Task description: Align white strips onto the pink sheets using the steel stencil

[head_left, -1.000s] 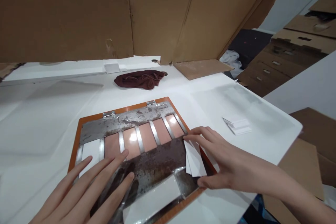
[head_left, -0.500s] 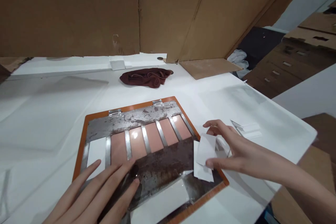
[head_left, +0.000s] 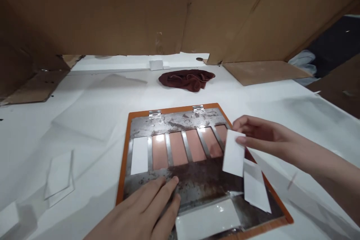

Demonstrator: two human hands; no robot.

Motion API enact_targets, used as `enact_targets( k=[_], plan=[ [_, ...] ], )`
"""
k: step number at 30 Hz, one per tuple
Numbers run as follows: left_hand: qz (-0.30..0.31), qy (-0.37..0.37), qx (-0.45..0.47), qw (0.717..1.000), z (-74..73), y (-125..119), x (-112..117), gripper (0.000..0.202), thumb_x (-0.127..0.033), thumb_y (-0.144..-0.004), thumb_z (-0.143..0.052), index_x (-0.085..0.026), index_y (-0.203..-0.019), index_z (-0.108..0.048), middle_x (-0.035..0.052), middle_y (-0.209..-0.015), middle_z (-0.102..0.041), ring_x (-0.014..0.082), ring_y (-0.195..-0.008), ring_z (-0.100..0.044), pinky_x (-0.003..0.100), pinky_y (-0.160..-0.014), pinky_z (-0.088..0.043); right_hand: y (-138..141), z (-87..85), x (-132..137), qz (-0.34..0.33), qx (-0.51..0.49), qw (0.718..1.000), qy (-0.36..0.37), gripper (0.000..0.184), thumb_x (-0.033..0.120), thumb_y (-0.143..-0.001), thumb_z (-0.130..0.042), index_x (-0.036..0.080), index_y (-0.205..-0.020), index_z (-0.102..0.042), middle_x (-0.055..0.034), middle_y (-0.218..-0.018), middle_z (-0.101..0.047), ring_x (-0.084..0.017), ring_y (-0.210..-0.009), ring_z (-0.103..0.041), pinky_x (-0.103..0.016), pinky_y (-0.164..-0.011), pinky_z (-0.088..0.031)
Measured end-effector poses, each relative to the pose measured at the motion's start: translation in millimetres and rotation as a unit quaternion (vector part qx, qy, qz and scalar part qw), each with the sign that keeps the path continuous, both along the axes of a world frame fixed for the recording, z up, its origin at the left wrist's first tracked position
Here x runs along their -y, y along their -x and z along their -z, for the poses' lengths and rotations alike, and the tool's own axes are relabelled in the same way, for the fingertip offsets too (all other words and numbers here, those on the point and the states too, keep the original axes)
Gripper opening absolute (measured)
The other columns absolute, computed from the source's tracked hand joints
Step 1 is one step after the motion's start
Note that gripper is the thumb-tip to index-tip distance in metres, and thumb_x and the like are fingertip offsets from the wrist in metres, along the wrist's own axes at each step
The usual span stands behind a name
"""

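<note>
- Grasped in the right hand [head_left: 263,134], pinched between thumb and fingers near its upper right corner: one white card [head_left: 233,155].
- Held tilted over the right half of the metal plate [head_left: 204,180], near the right edge of the board [head_left: 125,161].
- Lying near the right edge of the plate, just beside the grasped item: a second card [head_left: 256,188]; single or stacked, cannot tell.
- Released, fingers extended and laid across the lower left part of the plate: left hand [head_left: 142,210]; underside hidden.
- Arranged in a row across the plate, between narrow bars: a white strip [head_left: 140,155] at the left end, then five pink panels [head_left: 178,148].
- Mounted at the far edge of the board: two hinges [head_left: 155,114].
- Positioned along the near edge of the plate: a glossy white piece [head_left: 208,219].
- Overlapping on the worktop [head_left: 230,95], off the left edge of the board: loose cards [head_left: 59,174].
- Crumpled beyond the far edge of the board: a dark red cloth [head_left: 187,80].
- Upright along the far edge of the worktop: cardboard [head_left: 126,15].
</note>
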State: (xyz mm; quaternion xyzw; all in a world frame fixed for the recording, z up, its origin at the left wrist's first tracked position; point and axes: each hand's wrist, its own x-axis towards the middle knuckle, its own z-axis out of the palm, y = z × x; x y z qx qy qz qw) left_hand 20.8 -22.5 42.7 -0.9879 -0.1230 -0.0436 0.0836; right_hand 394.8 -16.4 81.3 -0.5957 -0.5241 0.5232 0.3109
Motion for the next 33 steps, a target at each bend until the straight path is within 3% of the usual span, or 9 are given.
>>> enact_targets(
  k=[3, 6, 8, 11, 15, 25, 33],
  plan=[
    [0.007, 0.003, -0.025, 1.000, -12.2, -12, 0, 0.046, -0.023, -0.096, -0.058, -0.014, -0.140, -0.065, 0.0104, -0.146, -0.068, 0.0250, -0.127, -0.070, 0.034, -0.097, -0.058, 41, -1.6, -35, -0.080, -0.030, 0.996, 0.027, 0.037, 0.057, -0.090, -0.077, 0.025, -0.097, -0.061, 0.0020, -0.081, -0.062, -0.014, -0.063, -0.058, -0.029, -0.055, -0.042],
    [0.003, -0.005, -0.042, 0.999, -19.6, -20, 1, 0.041, -0.034, -0.105, -0.051, -0.013, -0.136, -0.068, 0.0106, -0.144, -0.069, 0.0237, -0.122, -0.073, 0.032, -0.094, -0.058, 81, 0.2, -68, -0.156, -0.019, 0.988, 0.006, 0.028, 0.044, -0.089, -0.079, 0.023, -0.093, -0.060, 0.0019, -0.083, -0.063, -0.015, -0.071, -0.063, -0.030, -0.067, -0.048],
    [-0.002, -0.001, -0.043, 0.999, -20.6, -20, 3, 0.043, -0.037, -0.110, -0.043, -0.013, -0.135, -0.068, 0.0108, -0.144, -0.069, 0.0232, -0.123, -0.072, 0.032, -0.097, -0.056, 101, 1.7, -85, -0.189, 0.002, 0.982, -0.001, 0.022, 0.036, -0.089, -0.078, 0.023, -0.091, -0.061, 0.0003, -0.087, -0.067, -0.016, -0.078, -0.064, -0.031, -0.072, -0.049],
    [-0.013, 0.001, -0.040, 0.999, -18.4, -18, 8, 0.042, -0.027, -0.110, -0.039, -0.011, -0.138, -0.065, 0.0108, -0.144, -0.069, 0.0228, -0.127, -0.071, 0.032, -0.102, -0.053, 121, 2.6, -100, -0.212, 0.013, 0.977, 0.010, 0.015, 0.029, -0.091, -0.076, 0.022, -0.090, -0.063, -0.0002, -0.083, -0.068, -0.016, -0.077, -0.063, -0.030, -0.071, -0.048],
    [-0.025, 0.015, -0.046, 0.999, -15.1, -17, 13, 0.043, -0.027, -0.107, -0.041, -0.010, -0.138, -0.065, 0.0121, -0.146, -0.067, 0.0246, -0.128, -0.069, 0.033, -0.106, -0.052, 130, 2.8, -104, -0.221, 0.023, 0.975, 0.027, 0.017, 0.027, -0.091, -0.077, 0.022, -0.088, -0.061, 0.0022, -0.076, -0.064, -0.015, -0.069, -0.058, -0.030, -0.064, -0.044],
    [-0.065, 0.050, -0.033, 0.996, -14.8, -21, 16, 0.045, -0.036, -0.111, -0.044, -0.009, -0.138, -0.067, 0.0148, -0.150, -0.064, 0.0256, -0.131, -0.067, 0.034, -0.112, -0.048, 130, 4.6, -99, -0.220, 0.048, 0.974, 0.033, 0.015, 0.026, -0.093, -0.073, 0.022, -0.089, -0.060, 0.0033, -0.071, -0.062, -0.015, -0.067, -0.057, -0.030, -0.065, -0.043],
    [-0.043, 0.080, -0.058, 0.994, -21.0, -25, 13, 0.052, -0.042, -0.113, -0.037, -0.008, -0.141, -0.066, 0.0157, -0.150, -0.063, 0.0257, -0.131, -0.068, 0.034, -0.110, -0.051, 128, 7.3, -97, -0.229, 0.046, 0.972, 0.024, 0.016, 0.031, -0.093, -0.072, 0.022, -0.090, -0.059, 0.0037, -0.069, -0.061, -0.014, -0.065, -0.056, -0.030, -0.063, -0.042]
  ],
)
